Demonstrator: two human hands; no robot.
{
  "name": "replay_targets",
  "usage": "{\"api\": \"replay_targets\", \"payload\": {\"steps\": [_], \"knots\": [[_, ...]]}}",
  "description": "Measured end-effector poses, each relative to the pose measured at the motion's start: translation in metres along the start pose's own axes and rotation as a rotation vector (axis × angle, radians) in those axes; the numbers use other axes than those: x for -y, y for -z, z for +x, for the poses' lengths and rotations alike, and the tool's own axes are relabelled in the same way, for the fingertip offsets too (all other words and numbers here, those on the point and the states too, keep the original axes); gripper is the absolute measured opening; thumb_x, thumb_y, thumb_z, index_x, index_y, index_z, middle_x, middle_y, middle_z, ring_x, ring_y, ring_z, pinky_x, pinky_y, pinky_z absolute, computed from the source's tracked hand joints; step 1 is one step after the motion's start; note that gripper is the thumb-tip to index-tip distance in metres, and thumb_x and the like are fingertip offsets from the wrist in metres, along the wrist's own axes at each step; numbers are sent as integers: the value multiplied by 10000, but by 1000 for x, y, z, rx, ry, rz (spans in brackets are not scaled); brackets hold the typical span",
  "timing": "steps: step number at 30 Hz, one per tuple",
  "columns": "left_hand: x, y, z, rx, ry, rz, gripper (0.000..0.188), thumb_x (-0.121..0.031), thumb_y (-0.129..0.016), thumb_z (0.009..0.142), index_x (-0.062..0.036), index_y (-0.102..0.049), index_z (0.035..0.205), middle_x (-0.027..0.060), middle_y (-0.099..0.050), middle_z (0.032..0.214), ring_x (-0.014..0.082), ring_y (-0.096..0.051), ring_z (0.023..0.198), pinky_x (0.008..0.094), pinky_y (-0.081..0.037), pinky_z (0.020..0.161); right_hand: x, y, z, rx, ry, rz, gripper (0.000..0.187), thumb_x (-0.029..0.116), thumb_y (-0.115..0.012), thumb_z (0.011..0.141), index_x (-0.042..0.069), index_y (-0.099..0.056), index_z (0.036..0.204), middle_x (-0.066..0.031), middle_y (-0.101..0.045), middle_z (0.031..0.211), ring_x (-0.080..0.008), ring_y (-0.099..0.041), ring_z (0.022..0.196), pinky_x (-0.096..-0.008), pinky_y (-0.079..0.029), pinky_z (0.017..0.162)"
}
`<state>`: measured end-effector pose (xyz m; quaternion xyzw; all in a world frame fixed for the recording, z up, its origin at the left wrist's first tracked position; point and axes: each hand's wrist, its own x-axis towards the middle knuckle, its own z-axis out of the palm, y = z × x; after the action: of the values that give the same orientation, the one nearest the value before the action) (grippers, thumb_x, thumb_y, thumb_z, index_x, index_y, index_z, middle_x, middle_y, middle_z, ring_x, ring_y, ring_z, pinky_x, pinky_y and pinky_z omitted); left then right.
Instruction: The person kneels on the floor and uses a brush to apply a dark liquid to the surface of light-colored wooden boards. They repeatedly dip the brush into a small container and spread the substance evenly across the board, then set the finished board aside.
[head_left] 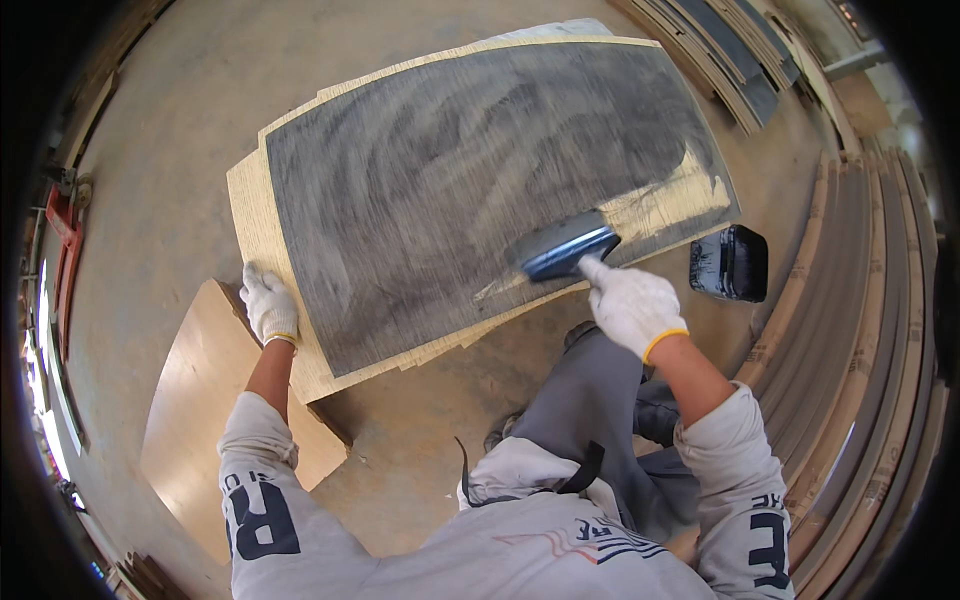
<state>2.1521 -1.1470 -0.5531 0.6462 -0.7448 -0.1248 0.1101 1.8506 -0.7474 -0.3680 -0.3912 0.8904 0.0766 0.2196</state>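
At upper centre of the frame, the board (pixel 430 180) is angled up rightward along its long axis. The spreader (pixel 572 254) is clamped in the right hand (pixel 636 308), nearer the pale patch (pixel 678 197), up-right of it; the board's left edge is touched by the left hand (pixel 269 305), grip unclear.

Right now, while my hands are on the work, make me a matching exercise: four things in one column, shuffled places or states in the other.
1. Left hand
2. Right hand
3. Black tub
4. Panel

A. Holding a wide blue tool
B. Mostly dark, with a pale patch
C. On pale wood at the panel's left edge
D. Near the panel's right end

Pairs: 1-C, 2-A, 3-D, 4-B
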Motion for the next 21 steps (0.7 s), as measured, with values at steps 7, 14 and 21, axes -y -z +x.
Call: {"api": "replay_targets", "payload": {"steps": [7,14,21], "knots": [[0,-1,-1,-21,29,4,531,-353,-403,1041,-127,-405,1521,274,-521,1382,468,-599,1165,518,-490,987,20,-5,-27,171,23,-24,404,214,-487,955,175,-575,1347,-184,-727,834,-366,-723,810,-527,-543,721],[2,-3,0,3,40,23,550,-373,-392,1040,-155,-374,1545,257,-516,1407,458,-586,1205,516,-481,1010,53,-24,-34,212,26,49,450,144,-477,916,120,-547,1360,-199,-729,822,-393,-721,775,-538,-543,700],[-6,-1,-1,-2,19,28,542,-369,-394,1037,-162,-394,1538,250,-522,1407,454,-582,1211,511,-472,1024,11,-15,-37,106,-125,1,412,205,-474,957,123,-527,1357,-165,-733,802,-370,-724,760,-522,-544,684]]}}
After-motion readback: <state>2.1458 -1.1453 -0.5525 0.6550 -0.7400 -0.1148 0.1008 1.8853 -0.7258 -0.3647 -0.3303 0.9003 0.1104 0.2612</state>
